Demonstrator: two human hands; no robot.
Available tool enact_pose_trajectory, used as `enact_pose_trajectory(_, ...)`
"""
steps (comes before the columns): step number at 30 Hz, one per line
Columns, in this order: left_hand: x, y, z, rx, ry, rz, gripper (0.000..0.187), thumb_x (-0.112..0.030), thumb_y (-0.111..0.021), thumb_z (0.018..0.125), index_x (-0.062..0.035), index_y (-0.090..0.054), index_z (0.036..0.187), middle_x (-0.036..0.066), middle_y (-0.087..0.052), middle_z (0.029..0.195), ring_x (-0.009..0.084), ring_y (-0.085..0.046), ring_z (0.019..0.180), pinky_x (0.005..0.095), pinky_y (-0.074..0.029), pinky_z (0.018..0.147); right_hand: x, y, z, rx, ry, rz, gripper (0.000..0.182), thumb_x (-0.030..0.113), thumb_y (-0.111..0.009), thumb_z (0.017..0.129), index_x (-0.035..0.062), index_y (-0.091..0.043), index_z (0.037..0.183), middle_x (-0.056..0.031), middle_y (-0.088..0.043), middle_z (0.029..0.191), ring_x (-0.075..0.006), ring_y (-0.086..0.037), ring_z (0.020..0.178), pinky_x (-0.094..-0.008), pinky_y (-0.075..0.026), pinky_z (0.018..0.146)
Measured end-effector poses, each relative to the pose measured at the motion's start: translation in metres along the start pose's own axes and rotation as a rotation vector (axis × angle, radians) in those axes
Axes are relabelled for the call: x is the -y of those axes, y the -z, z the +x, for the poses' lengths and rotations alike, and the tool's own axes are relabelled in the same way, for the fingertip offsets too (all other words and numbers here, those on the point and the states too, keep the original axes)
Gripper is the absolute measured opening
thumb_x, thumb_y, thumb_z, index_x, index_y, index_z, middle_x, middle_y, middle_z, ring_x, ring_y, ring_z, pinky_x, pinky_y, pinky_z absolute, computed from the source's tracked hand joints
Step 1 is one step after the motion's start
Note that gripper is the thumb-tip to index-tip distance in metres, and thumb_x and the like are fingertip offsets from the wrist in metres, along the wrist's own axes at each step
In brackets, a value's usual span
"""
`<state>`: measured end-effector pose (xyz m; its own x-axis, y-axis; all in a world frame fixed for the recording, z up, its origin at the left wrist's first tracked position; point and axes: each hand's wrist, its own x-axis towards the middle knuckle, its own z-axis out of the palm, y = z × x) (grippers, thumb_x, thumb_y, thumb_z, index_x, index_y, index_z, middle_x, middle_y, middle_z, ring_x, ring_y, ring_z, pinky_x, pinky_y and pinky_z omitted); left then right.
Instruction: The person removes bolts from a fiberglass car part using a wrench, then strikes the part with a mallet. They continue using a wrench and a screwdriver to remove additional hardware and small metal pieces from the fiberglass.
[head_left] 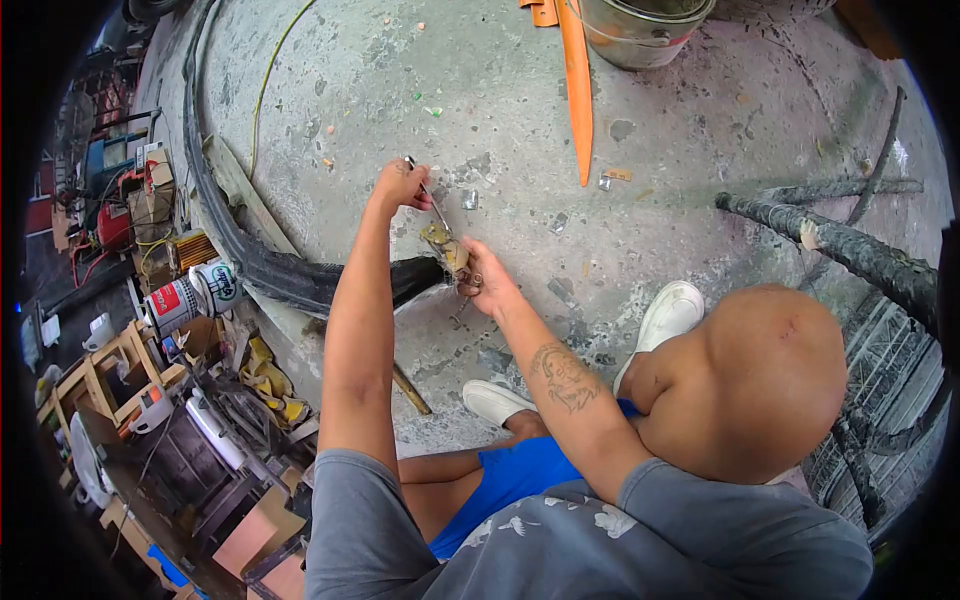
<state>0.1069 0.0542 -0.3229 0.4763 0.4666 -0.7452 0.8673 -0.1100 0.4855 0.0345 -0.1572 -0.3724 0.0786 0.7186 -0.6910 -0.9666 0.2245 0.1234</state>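
Observation:
My left hand (402, 186) is closed around a slim metal tool (438, 208) with a dark upper end. The tool slants down to a small, grimy, yellowish-brown mechanical part (440, 240), its tip right at the part's upper edge. From below and to the right, my right hand (486, 280) grips this part between thumb and fingers. Darker metal pieces show at the part's lower end by my fingers. Behind it, the end of a thick black hose (415, 278) reaches close to the part in this view.
An orange pointed strip (577, 95) and a metal bucket (640, 35) are at the top. A dirty pole (850, 250) lies at the right. Paint cans (213, 285), wood and clutter fill the left. Small scraps dot the concrete floor (350, 90).

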Motion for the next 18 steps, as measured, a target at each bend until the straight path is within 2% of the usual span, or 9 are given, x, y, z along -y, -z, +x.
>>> enact_pose_trajectory(6,-0.005,0.011,-0.001,0.084,0.075,0.021,0.029,-0.020,-0.059,0.092,0.0063,-0.057,0.081,0.014,-0.060,0.062,0.0244,-0.062,0.048,0.0371,-0.059,0.050,0.003,-0.021,0.000,-0.045,-0.045,-0.071,0.034,0.046,-0.066,0.089,0.0144,-0.056,0.084,0.0032,-0.050,0.066,-0.0068,-0.038,0.046,-0.0211,-0.024,0.036)
enact_pose_trajectory(8,-0.008,0.012,-0.002,0.104,0.068,0.032,0.029,-0.021,-0.059,0.091,0.0055,-0.057,0.080,0.014,-0.060,0.062,0.0238,-0.061,0.048,0.0368,-0.059,0.051,0.004,-0.019,0.001,-0.042,-0.055,-0.057,0.030,0.042,-0.065,0.091,0.0128,-0.060,0.090,0.0022,-0.058,0.071,-0.0057,-0.039,0.046,-0.0198,-0.023,0.036)
enact_pose_trajectory(11,-0.017,0.012,-0.004,0.081,0.058,0.036,0.032,-0.025,-0.058,0.093,0.0044,-0.057,0.080,0.013,-0.059,0.062,0.0216,-0.061,0.048,0.0343,-0.057,0.049,0.009,-0.014,0.003,0.016,-0.105,-0.037,0.028,0.039,-0.066,0.091,0.0121,-0.060,0.091,0.0023,-0.058,0.070,-0.0046,-0.038,0.045,-0.0189,-0.023,0.034)
enact_pose_trajectory(13,-0.028,0.017,-0.007,-0.084,-0.168,0.074,0.037,-0.032,-0.057,0.094,0.0032,-0.060,0.083,0.011,-0.059,0.062,0.0176,-0.061,0.052,0.0304,-0.051,0.046,0.012,-0.016,0.001,0.038,-0.117,-0.014,0.028,0.039,-0.066,0.091,0.0116,-0.060,0.091,0.0024,-0.057,0.070,-0.0039,-0.036,0.044,-0.0181,-0.022,0.033)
enact_pose_trajectory(14,-0.040,0.016,-0.015,-0.082,-0.167,0.076,0.037,-0.032,-0.057,0.094,0.0032,-0.060,0.083,0.011,-0.059,0.062,0.0176,-0.061,0.052,0.0304,-0.051,0.046,0.013,-0.017,-0.003,0.058,-0.132,0.007,0.028,0.038,-0.066,0.092,0.0112,-0.059,0.092,0.0026,-0.056,0.069,-0.0032,-0.035,0.043,-0.0173,-0.022,0.033)
enact_pose_trajectory(17,-0.079,0.015,-0.046,-0.055,-0.416,0.429,0.053,-0.050,-0.048,0.098,-0.0030,-0.058,0.075,0.006,-0.056,0.066,0.0155,-0.055,0.059,0.0354,-0.047,0.059,0.015,-0.019,-0.007,0.070,-0.145,-0.008,0.029,0.041,-0.062,0.094,0.0116,-0.059,0.094,0.0033,-0.056,0.070,-0.0015,-0.033,0.042,-0.0154,-0.022,0.032)
enact_pose_trajectory(18,-0.085,0.020,-0.047,0.047,-0.573,0.718,0.055,-0.052,-0.046,0.098,-0.0011,-0.065,0.087,0.011,-0.064,0.075,0.0197,-0.060,0.068,0.0362,-0.049,0.069,0.014,-0.018,-0.007,0.072,-0.149,-0.006,0.029,0.041,-0.062,0.094,0.0116,-0.059,0.094,0.0033,-0.056,0.070,-0.0015,-0.033,0.042,-0.0154,-0.022,0.032)
